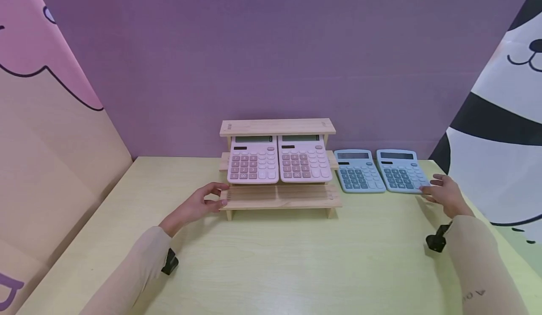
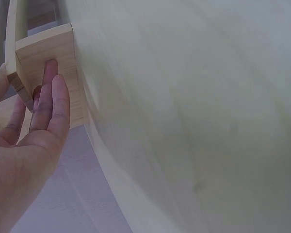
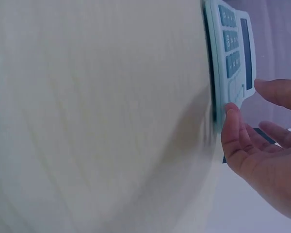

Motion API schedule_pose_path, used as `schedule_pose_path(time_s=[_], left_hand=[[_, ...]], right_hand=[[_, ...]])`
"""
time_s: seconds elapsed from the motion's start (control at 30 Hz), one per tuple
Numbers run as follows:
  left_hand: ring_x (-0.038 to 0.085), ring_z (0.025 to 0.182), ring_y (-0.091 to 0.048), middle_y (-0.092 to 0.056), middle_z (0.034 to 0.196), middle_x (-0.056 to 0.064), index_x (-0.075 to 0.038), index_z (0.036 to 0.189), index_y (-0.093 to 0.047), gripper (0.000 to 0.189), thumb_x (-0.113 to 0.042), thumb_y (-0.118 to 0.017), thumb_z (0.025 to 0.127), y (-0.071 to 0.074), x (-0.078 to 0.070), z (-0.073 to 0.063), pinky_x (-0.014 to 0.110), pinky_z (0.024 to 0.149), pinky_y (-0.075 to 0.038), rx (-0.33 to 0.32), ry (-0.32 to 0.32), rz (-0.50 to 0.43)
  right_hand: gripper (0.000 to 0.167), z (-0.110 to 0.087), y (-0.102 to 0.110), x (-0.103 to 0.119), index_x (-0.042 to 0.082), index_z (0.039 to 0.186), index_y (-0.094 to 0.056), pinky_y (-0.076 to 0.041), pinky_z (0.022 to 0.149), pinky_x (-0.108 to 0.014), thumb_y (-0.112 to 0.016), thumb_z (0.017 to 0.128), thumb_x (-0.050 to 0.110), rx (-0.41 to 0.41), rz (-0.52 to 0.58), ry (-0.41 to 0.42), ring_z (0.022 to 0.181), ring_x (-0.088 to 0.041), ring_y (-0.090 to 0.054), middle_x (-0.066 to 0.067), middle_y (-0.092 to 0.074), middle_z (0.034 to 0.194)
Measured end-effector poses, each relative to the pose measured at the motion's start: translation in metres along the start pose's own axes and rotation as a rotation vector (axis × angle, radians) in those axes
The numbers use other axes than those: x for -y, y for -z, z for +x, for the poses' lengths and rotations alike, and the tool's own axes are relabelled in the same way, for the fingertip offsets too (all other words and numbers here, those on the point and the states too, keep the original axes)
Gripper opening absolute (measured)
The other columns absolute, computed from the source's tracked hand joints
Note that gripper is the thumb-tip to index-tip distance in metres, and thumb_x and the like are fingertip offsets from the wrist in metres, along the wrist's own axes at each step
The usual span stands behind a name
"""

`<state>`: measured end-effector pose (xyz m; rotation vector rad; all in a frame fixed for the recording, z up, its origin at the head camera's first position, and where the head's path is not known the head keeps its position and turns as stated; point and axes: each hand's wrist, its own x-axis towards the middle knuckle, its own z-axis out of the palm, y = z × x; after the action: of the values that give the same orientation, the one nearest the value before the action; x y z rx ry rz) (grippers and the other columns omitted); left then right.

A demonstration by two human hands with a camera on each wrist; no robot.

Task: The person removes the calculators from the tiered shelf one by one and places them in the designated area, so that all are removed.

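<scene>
A three-tier wooden shelf (image 1: pixel 279 197) stands on the table. My left hand (image 1: pixel 196 208) grips the left end of its lowest board; in the left wrist view the thumb lies at the board's edge and the fingers (image 2: pixel 51 97) reach beneath, against the leg panel. Two pink calculators, the left one (image 1: pixel 254 162) and the right one (image 1: pixel 305 160), lean side by side on the middle tier. On the right, my right hand (image 1: pixel 446 195) touches the lower right corner of a blue calculator (image 1: pixel 400 171) with its fingertips, thumb apart. A second blue calculator (image 1: pixel 360 174) lies just left of it.
The pale wooden table (image 1: pixel 296 263) spreads out in front of the shelf. A purple backdrop (image 1: pixel 279 56) rises behind. Cartoon-printed panels stand at both sides, a pink and beige one (image 1: pixel 51 117) left and a black and white one (image 1: pixel 499 164) right.
</scene>
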<state>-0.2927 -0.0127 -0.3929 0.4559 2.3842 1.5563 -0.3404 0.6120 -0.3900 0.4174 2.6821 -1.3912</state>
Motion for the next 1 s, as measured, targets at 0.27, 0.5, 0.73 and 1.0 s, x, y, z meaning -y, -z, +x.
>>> schedule_pose_path(time_s=[0.27,0.5,0.73,1.0], left_hand=[[0.024,0.093,-0.059,-0.038,0.120,0.025,-0.005,0.131,-0.041,0.048,-0.015,-0.060,0.088,0.001,0.001,0.001,0.038,0.084,-0.053,-0.004,-0.003,-0.006],[0.024,0.092,-0.060,-0.038,0.119,0.024,-0.005,0.131,-0.041,0.048,-0.015,-0.060,0.088,0.000,0.001,0.001,0.037,0.084,-0.054,-0.006,-0.004,-0.008],[0.025,0.094,-0.059,-0.039,0.119,0.023,-0.006,0.132,-0.041,0.049,-0.016,-0.061,0.088,0.000,0.002,0.001,0.037,0.084,-0.054,0.001,-0.014,-0.005],[0.026,0.095,-0.059,-0.038,0.122,0.024,-0.007,0.132,-0.042,0.049,-0.018,-0.061,0.088,0.000,0.003,0.001,0.037,0.084,-0.054,-0.008,0.005,0.000]], right_hand=[[0.079,-0.001,-0.005,0.008,-0.012,0.140,-0.002,-0.054,0.071,-0.023,-0.054,0.090,0.021,-0.023,-0.023,0.060,0.113,-0.040,-0.042,-0.038,-0.014,0.141],[0.071,-0.002,-0.016,0.012,-0.012,0.139,-0.009,-0.051,0.066,-0.015,-0.051,0.091,0.019,-0.011,-0.029,0.166,0.108,-0.038,-0.043,-0.037,-0.022,0.137],[0.066,-0.010,-0.030,0.021,-0.011,0.139,-0.011,-0.050,0.067,-0.010,-0.048,0.094,0.020,0.029,-0.033,0.221,0.100,-0.020,-0.048,-0.036,-0.025,0.137],[0.062,-0.020,-0.048,0.034,-0.009,0.139,-0.015,-0.050,0.071,-0.010,-0.048,0.095,0.019,0.082,0.067,0.262,0.084,0.011,-0.043,-0.032,-0.028,0.136]])
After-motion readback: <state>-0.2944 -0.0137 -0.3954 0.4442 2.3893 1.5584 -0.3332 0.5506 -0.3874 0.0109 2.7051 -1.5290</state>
